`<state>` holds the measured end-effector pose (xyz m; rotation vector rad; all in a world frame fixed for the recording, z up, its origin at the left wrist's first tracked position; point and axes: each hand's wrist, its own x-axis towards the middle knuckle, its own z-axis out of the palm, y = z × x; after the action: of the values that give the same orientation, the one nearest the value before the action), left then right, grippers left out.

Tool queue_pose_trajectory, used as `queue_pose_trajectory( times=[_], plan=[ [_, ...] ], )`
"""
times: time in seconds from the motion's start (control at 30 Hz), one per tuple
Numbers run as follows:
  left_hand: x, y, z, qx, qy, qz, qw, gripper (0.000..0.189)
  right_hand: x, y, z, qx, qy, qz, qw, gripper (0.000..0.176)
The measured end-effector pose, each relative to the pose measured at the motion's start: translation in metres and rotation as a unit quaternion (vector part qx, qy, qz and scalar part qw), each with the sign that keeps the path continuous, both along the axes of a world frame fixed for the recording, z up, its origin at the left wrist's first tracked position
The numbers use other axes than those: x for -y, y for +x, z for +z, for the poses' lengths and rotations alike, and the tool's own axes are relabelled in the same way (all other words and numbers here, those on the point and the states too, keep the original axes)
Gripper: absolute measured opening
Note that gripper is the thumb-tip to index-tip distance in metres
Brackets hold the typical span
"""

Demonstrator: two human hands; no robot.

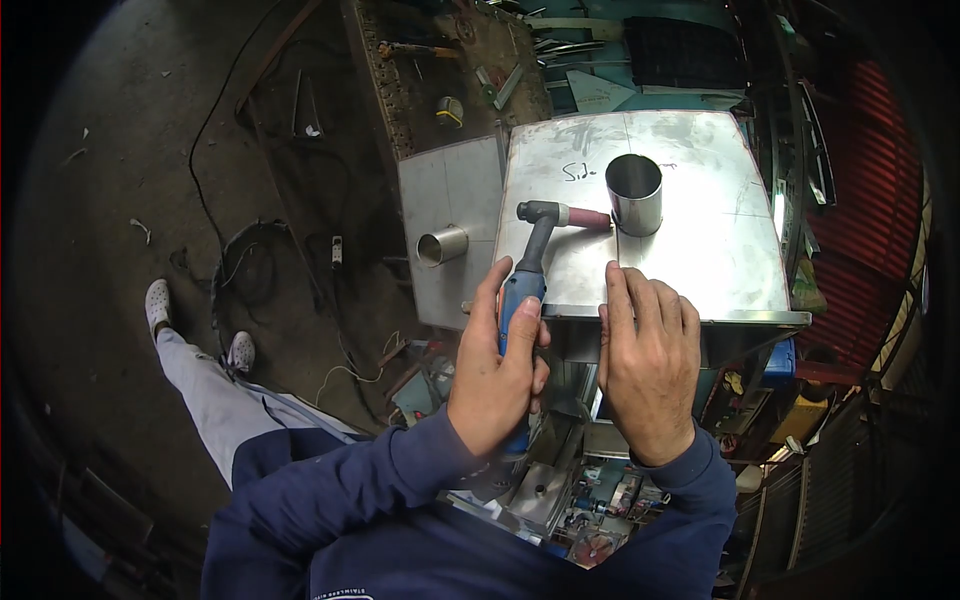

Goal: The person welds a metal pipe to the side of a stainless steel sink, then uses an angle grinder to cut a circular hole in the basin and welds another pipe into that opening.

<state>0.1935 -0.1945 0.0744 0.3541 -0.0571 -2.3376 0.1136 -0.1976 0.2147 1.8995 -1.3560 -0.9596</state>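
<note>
A TIG welding torch with a blue handle and a pink nozzle is in my left hand, the fingers wrapped round the handle. Its nozzle points right, the tip close to the base of a shiny steel tube. That tube stands upright on a flat sheet-metal panel marked with thin lines and handwriting. Over the panel's near edge lies my right hand, palm down with fingers stretched toward the tube. A second short tube lies to the left on a lower metal sheet.
Behind the panel is a worn workbench with a tape measure and metal offcuts. Cables run over the floor at left, near a person's legs and shoes. Assorted tools and parts sit below my hands.
</note>
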Motion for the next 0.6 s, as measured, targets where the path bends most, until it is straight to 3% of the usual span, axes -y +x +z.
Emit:
queue_pose_trajectory(
  times=[0.33, 0.4, 0.43, 0.47, 0.6],
  plan=[
    [-0.008, -0.015, -0.018, 0.012, -0.021, 0.019, 1.0, 0.053, -0.004, -0.006, 0.002, 0.002, 0.0, -0.006, 1.0, 0.035],
    [-0.025, -0.046, -0.06, -0.055, -0.215, 0.141, 0.965, 0.052, -0.015, -0.023, 0.005, -0.01, 0.011, -0.068, 0.998, 0.034],
    [-0.019, -0.033, -0.027, -0.035, -0.084, 0.193, 0.977, 0.055, -0.006, -0.012, 0.002, 0.003, 0.005, -0.033, 0.999, 0.034],
    [-0.005, -0.006, 0.0, 0.019, 0.004, 0.043, 0.999, 0.059, 0.002, 0.0, 0.0, 0.015, -0.001, 0.002, 1.0, 0.034],
    [-0.007, -0.008, -0.001, 0.016, -0.003, 0.049, 0.999, 0.062, 0.002, -0.001, 0.0, 0.019, -0.005, 0.012, 1.0, 0.033]
  ],
)
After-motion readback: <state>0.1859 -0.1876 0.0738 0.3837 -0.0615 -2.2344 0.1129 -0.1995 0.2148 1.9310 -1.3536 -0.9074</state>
